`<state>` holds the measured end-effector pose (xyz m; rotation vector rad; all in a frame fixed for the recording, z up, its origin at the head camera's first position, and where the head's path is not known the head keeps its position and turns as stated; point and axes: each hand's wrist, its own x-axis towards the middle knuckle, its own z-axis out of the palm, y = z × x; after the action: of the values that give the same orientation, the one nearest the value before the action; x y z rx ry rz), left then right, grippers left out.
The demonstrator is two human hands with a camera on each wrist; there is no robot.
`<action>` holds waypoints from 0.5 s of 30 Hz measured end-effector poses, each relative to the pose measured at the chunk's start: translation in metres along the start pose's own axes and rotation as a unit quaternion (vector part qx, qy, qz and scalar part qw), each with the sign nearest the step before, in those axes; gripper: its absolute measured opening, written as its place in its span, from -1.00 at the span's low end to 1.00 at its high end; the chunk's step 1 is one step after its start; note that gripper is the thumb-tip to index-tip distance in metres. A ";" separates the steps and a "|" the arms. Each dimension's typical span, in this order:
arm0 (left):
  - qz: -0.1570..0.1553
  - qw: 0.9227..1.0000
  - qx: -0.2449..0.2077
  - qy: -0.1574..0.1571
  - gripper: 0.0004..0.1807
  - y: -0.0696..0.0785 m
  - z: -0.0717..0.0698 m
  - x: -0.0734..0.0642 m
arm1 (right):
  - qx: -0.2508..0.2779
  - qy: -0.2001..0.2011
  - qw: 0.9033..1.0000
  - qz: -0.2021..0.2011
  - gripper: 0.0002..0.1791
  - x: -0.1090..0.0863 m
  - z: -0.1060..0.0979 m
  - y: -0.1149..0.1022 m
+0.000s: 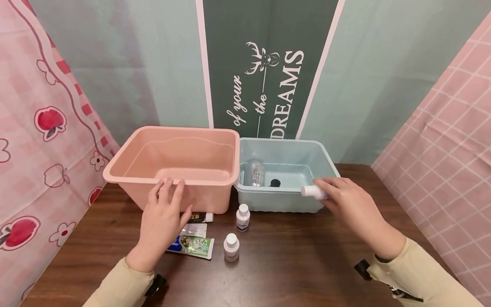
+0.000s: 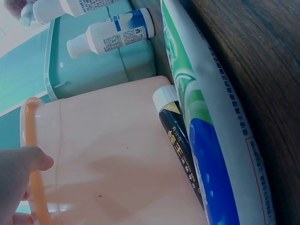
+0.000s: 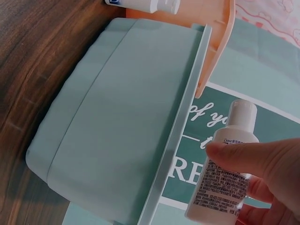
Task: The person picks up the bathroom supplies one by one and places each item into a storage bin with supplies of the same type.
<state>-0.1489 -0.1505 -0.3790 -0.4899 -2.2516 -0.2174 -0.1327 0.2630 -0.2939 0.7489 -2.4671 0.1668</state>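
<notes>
My right hand (image 1: pixel 350 202) pinches a small white bottle (image 3: pixel 222 178) between thumb and fingers, at the front right rim of the blue bin (image 1: pixel 276 200). The bottle lies tilted, its cap toward the left in the head view. My left hand (image 1: pixel 163 217) rests its fingertips at the front rim of the pink bin (image 1: pixel 199 192), holding nothing. Inside the blue bin are a clear bottle (image 1: pixel 255 173) and something with a round black top (image 1: pixel 275 183). Two more white bottles, one nearer the bins (image 1: pixel 243 218) and one closer to me (image 1: pixel 231 248), stand upright on the table.
In front of the pink bin lie a green and blue tube (image 1: pixel 194 247), a pale silvery packet (image 1: pixel 194 230) and a black tube with a white cap (image 1: pixel 202 218). Both bins stand side by side on the dark wooden table (image 1: pixel 291 256), against a curtain (image 1: pixel 176 64).
</notes>
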 end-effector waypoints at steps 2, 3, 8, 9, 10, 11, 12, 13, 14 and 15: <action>0.000 1.000 -0.001 0.004 -0.32 0.000 0.001 0.000 | -0.001 -0.005 1.000 0.002 -0.42 0.000 -0.001 0.000; 0.001 1.000 -0.002 0.006 -0.32 0.000 0.001 0.000 | -0.002 -0.007 1.000 0.004 -0.42 0.000 -0.002 0.001; 0.006 1.000 -0.001 0.012 -0.30 0.000 0.000 0.000 | 0.000 -0.011 1.000 0.015 -0.44 0.002 -0.004 0.003; 0.007 1.000 -0.001 0.012 -0.30 -0.001 0.000 0.001 | 0.000 -0.012 1.000 0.017 -0.45 0.002 -0.004 0.003; 0.008 1.000 -0.002 0.011 -0.30 -0.001 0.000 0.001 | 0.000 -0.013 1.000 0.017 -0.45 0.002 -0.004 0.004; 0.009 1.000 -0.003 0.012 -0.30 -0.001 0.000 0.001 | 0.001 -0.014 1.000 0.018 -0.45 0.002 -0.004 0.004; 0.010 1.000 -0.004 0.011 -0.30 -0.002 0.000 0.001 | 0.000 -0.016 1.000 0.017 -0.45 0.003 -0.004 0.004; 0.011 1.000 -0.005 0.011 -0.31 -0.002 0.000 0.002 | 0.001 -0.019 1.000 0.017 -0.45 0.003 -0.004 0.004; 0.011 1.000 -0.007 0.011 -0.31 -0.002 0.000 0.002 | 0.000 -0.021 1.000 0.016 -0.45 0.003 -0.004 0.004; 0.012 1.000 -0.008 0.013 -0.31 -0.001 0.000 0.002 | 0.000 -0.023 1.000 0.016 -0.45 0.004 -0.005 0.004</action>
<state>-0.1504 -0.1512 -0.3778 -0.5199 -2.2197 -0.2277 -0.1351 0.2658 -0.2879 0.7200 -2.5238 0.1633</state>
